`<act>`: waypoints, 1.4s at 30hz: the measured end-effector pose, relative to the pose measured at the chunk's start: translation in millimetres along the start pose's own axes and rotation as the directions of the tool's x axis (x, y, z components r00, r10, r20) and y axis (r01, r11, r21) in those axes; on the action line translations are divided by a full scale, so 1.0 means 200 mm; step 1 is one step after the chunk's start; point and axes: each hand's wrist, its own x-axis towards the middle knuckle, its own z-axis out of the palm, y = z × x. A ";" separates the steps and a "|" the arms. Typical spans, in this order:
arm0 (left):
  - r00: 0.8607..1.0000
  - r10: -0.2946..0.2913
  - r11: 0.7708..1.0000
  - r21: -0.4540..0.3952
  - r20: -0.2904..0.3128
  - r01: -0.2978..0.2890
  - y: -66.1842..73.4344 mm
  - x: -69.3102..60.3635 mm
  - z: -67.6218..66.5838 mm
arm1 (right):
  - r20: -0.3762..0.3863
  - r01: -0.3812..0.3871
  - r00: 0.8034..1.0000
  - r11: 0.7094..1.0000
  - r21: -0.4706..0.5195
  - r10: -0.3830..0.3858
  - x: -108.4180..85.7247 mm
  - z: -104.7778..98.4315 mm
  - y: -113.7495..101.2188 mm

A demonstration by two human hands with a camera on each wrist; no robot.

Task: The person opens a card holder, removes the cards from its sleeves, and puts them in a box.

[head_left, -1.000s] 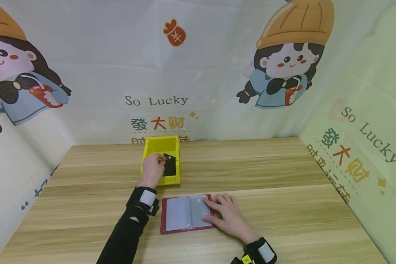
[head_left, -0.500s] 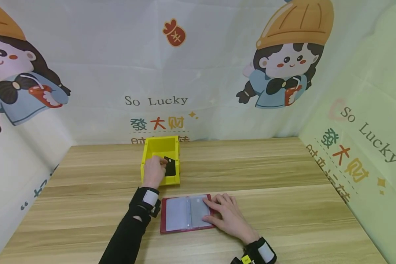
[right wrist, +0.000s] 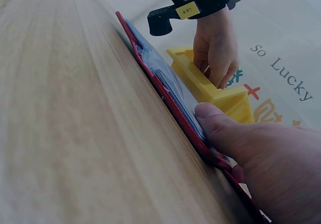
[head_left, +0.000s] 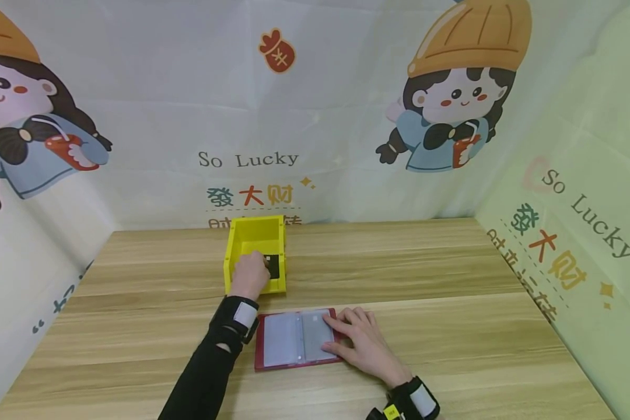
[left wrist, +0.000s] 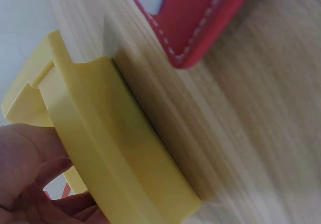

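In the head view my left hand (head_left: 250,275) reaches down into a yellow bin (head_left: 256,232), its fingers bent beside a black card (head_left: 275,267). The fingertips are hidden there; in the left wrist view they go behind the wall of the bin (left wrist: 100,133), so whether they grip the card cannot be told. A red card holder (head_left: 260,344) lies open on the table, showing clear plastic sleeves (head_left: 282,339). On its right-hand page rest the thumb and index finger of my right hand (head_left: 367,347). The right wrist view shows that thumb (right wrist: 213,116) on the stacked sleeves.
The wooden table (head_left: 425,268) runs back to a printed cloth backdrop (head_left: 341,128), with another cloth side (head_left: 583,175) on the right. The bin stands near the table's back edge, behind the card holder.
My left hand has moved slightly right and lower in the bin and covers more of the black card. The right hand and the card holder have stayed in place.
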 end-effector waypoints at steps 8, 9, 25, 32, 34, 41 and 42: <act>0.999 -0.033 0.999 0.039 0.031 0.031 0.00 0.00 0.01 | 0.000 0.002 1.000 1.000 0.007 -0.002 0.00 0.00 -0.01; 0.999 -0.030 0.999 0.039 0.033 0.029 0.00 0.00 0.01 | -0.001 0.002 1.000 1.000 0.007 -0.002 0.00 0.00 -0.01; 0.995 0.058 0.996 -0.070 -0.080 -0.064 -0.03 -0.04 0.01 | -0.005 0.002 1.000 1.000 0.002 -0.002 0.00 0.00 0.00; 0.957 0.150 0.978 -0.108 -0.250 -0.181 0.01 -0.11 -0.01 | -0.019 0.014 1.000 1.000 0.008 -0.013 0.00 0.00 0.00; 0.952 0.157 0.972 -0.131 -0.261 -0.196 0.02 -0.15 -0.01 | -0.029 0.024 0.999 1.000 0.001 -0.024 0.00 0.00 0.00; 0.964 0.185 0.956 -0.194 -0.192 -0.222 0.03 -0.30 0.01 | -0.057 0.046 0.997 0.999 -0.011 -0.047 -0.01 0.02 0.01; 0.965 0.192 0.953 -0.201 -0.180 -0.228 0.03 -0.32 0.02 | -0.061 0.048 0.997 0.999 -0.015 -0.049 -0.01 0.02 0.01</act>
